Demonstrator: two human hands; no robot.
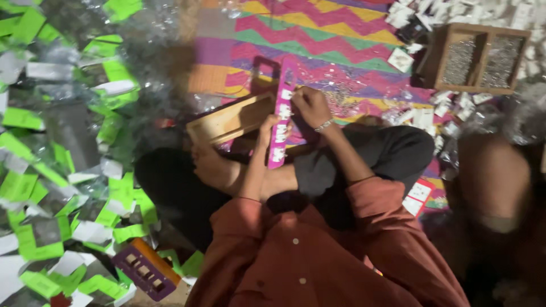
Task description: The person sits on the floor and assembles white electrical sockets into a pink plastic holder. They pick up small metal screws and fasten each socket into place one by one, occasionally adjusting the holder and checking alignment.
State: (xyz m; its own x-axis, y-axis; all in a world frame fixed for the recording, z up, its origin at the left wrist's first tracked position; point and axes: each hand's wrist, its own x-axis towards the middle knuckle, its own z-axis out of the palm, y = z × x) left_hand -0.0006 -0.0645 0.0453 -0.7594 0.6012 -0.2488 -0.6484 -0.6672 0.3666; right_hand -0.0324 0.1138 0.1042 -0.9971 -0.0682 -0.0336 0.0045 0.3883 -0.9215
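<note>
Pink strip stands on end over your lap, against the wooden tray; your left hand is clamped on its lower half while your right hand pinches closed at its upper edge. Loosen the left grip and the strip may tip, shedding its small white pieces. Beyond, loose metal bits on the zigzag mat could scatter if the strip falls.

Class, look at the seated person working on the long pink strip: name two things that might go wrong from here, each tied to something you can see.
1. The left hand pinches the pink strip at one edge only; it may tilt and shed its small white pieces.
2. The wooden tray rests slanted on the lap, so it may slide onto the heap of green packets.
</note>
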